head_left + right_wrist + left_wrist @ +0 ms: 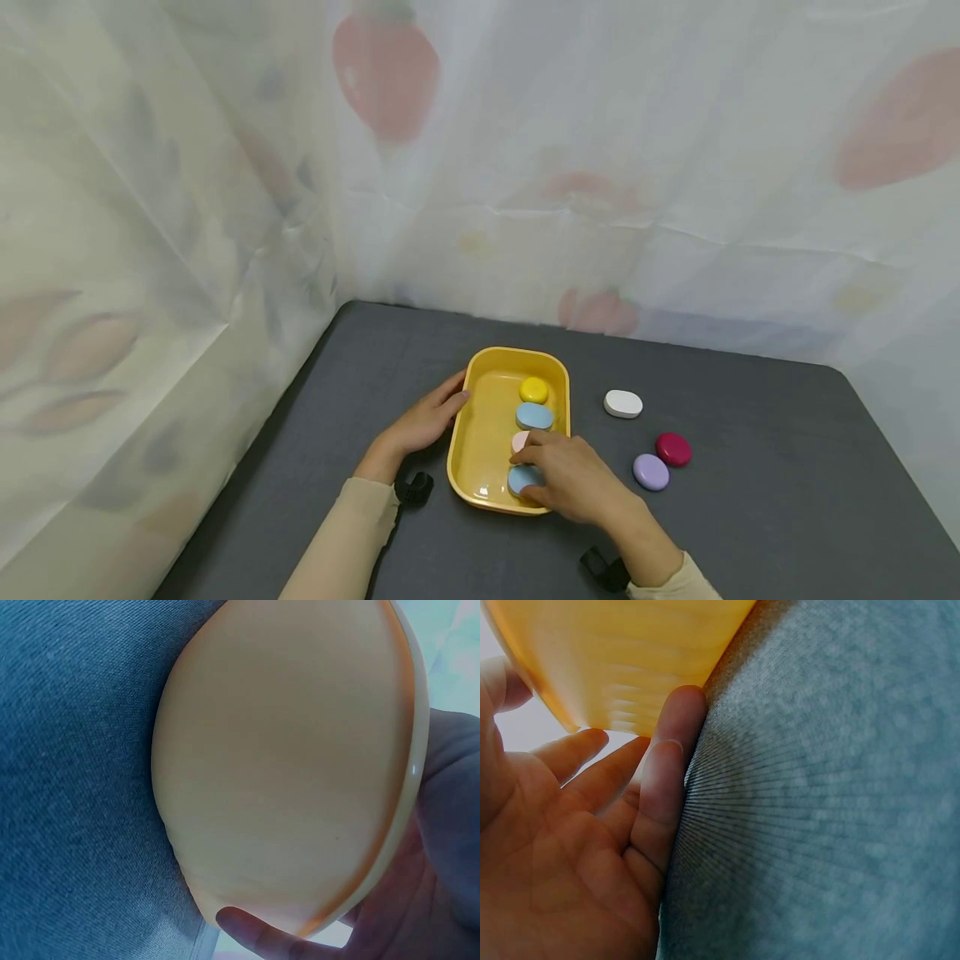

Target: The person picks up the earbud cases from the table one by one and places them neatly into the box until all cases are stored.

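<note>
A yellow rectangular tray (480,442) lies on the dark table. My left hand (422,421) holds its left side, with the thumb at the rim; in the left wrist view, fingers touch the tray's outer wall (622,652). My right hand (573,477) reaches over the right rim, thumb and fingertips around a light-blue oval piece (523,478) near the tray's front. Behind that piece, in a row, sit a pale pink piece (519,442), partly hidden by fingers, another light-blue oval piece (534,416) and a round yellow piece (533,390). One right finger (255,931) lies outside the tray wall.
Right of the tray on the table (780,475) lie a white oval piece (623,404), a dark red round piece (673,449) and a lilac round piece (650,472), the last two close together. A patterned curtain (525,167) hangs behind and along the left.
</note>
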A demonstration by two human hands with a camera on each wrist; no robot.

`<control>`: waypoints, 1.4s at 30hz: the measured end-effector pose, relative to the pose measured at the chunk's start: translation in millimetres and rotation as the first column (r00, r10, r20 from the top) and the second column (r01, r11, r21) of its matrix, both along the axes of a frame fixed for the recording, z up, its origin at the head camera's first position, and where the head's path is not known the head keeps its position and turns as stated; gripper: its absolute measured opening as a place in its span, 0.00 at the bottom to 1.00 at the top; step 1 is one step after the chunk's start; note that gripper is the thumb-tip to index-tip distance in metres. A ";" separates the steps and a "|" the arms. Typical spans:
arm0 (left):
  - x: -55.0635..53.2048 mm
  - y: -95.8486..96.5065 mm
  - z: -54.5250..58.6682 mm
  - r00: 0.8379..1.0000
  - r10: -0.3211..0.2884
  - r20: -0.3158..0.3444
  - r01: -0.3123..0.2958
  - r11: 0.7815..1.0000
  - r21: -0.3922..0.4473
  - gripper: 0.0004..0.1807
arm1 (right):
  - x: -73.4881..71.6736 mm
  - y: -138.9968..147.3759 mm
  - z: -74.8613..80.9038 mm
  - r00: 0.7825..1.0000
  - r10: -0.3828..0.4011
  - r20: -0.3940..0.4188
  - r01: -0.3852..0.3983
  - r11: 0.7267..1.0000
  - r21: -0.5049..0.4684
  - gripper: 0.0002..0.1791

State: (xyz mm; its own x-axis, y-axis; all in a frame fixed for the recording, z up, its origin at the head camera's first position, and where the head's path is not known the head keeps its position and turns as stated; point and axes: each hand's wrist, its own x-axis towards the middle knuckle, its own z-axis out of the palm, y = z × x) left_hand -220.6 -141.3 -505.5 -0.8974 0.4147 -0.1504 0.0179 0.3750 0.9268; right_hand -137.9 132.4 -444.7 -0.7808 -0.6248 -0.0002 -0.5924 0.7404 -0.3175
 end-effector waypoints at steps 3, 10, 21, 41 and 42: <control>0.0 0.1 -0.6 1.000 -0.002 -0.004 0.002 1.000 -0.003 0.32 | -0.2 2.3 0.0 1.000 0.004 0.004 -0.004 1.000 -0.010 0.18; 0.4 -0.9 -1.4 1.000 -0.009 0.000 0.009 1.000 0.011 0.33 | -0.2 8.7 2.8 0.999 0.016 0.029 -0.014 0.998 -0.056 0.17; 2.1 -0.9 0.3 1.000 -0.002 0.009 0.002 1.000 0.015 0.32 | -0.3 18.4 7.1 1.000 0.022 -0.004 -0.022 0.993 -0.119 0.16; 0.7 0.4 3.4 1.000 0.001 0.002 -0.001 1.000 0.004 0.31 | -2.2 31.9 16.9 0.997 -0.043 -0.069 0.029 0.981 -0.194 0.16; 0.7 0.4 3.5 1.000 0.001 0.002 -0.001 1.000 0.005 0.31 | -2.1 32.5 17.5 0.996 -0.048 -0.070 0.033 0.980 -0.197 0.16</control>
